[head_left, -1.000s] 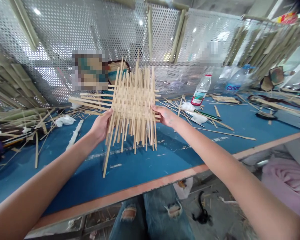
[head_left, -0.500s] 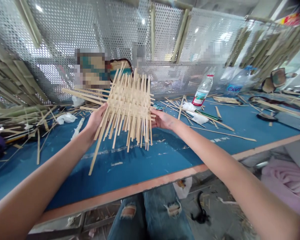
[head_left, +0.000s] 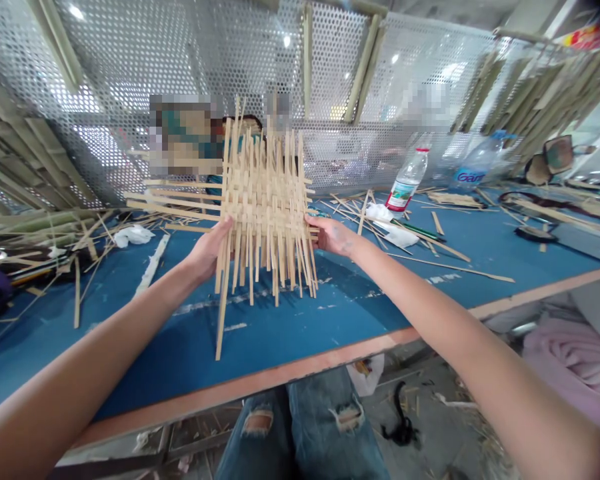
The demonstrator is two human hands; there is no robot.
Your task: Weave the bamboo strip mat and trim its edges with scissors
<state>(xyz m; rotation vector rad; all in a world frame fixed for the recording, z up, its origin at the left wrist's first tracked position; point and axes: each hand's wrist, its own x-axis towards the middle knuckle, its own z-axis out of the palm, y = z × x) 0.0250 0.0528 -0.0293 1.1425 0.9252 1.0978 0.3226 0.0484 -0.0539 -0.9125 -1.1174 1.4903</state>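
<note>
A woven bamboo-strip mat [head_left: 265,200] is held up above the blue table, its face toward me. Loose strip ends stick out on all its sides, longest at the left and at the lower left. My left hand [head_left: 211,247] grips its left edge, thumb on the front face and fingers mostly hidden behind. At the right edge my right hand [head_left: 331,237] holds it the same way, near the short strip ends. Both hands are closed on the mat.
The blue table [head_left: 290,340] carries loose bamboo strips [head_left: 420,243], white tissue [head_left: 133,235], a red-capped bottle [head_left: 407,181] and a larger plastic bottle [head_left: 480,160]. Bamboo poles [head_left: 40,150] lean at the left. Behind stands a perforated metal screen [head_left: 130,60].
The mat has turned more upright and shifted slightly right; its long lower-left strip now hangs nearly straight down. My left hand has moved right with it, while my right hand has barely shifted.
</note>
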